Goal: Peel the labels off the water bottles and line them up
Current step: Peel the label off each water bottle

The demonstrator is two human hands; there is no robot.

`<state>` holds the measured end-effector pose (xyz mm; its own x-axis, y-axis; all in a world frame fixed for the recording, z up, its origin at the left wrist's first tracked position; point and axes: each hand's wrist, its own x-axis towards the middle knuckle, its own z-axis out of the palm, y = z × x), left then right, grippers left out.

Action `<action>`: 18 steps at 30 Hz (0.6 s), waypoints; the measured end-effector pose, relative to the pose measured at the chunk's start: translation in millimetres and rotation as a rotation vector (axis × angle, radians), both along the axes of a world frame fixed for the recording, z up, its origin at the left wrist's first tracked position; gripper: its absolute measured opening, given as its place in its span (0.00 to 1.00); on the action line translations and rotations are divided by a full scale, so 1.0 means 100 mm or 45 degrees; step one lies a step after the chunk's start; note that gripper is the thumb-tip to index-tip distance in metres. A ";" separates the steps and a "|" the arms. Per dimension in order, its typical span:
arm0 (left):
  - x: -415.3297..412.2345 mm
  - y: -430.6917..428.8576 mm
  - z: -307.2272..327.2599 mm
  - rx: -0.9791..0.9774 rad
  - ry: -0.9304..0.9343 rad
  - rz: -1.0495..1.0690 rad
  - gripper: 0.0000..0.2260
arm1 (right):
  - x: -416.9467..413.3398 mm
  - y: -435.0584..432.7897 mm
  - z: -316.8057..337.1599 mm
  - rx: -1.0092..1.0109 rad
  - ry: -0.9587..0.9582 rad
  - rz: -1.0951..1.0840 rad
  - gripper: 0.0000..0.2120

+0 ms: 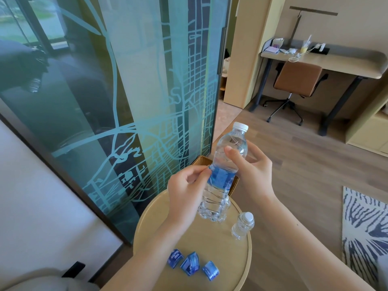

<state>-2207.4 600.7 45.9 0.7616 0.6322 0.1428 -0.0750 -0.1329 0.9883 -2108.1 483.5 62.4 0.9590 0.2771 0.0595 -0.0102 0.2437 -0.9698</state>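
I hold a clear water bottle [225,164] with a white cap tilted above the round table [210,248]. Its blue label [222,177] still wraps the middle. My right hand [249,164] grips the bottle's upper body from the right. My left hand [186,187] pinches the label's left edge between thumb and fingers. A bare bottle [243,225] with a white cap stands on the table's right side. Another clear bottle [220,213] stands partly hidden behind the held one. Three peeled blue labels [192,263] lie curled near the table's front.
A woven basket [202,161] stands at the table's far edge, mostly hidden by the bottle and hands. A glass partition [130,91] with a map pattern rises to the left. A patterned rug [365,232] lies on the right, with a desk and chair beyond.
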 end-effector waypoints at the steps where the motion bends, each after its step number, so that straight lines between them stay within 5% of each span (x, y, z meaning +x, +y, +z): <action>1: 0.00 0.02 0.00 -0.032 0.011 -0.008 0.07 | 0.00 0.00 0.00 0.015 0.015 0.020 0.26; 12: -0.01 0.18 -0.04 -0.155 0.049 -0.057 0.06 | 0.19 -0.06 0.17 -0.235 -0.188 0.229 0.17; 18: -0.02 0.26 -0.03 -0.196 0.056 -0.070 0.07 | 0.24 -0.10 0.19 -0.245 -0.230 0.319 0.26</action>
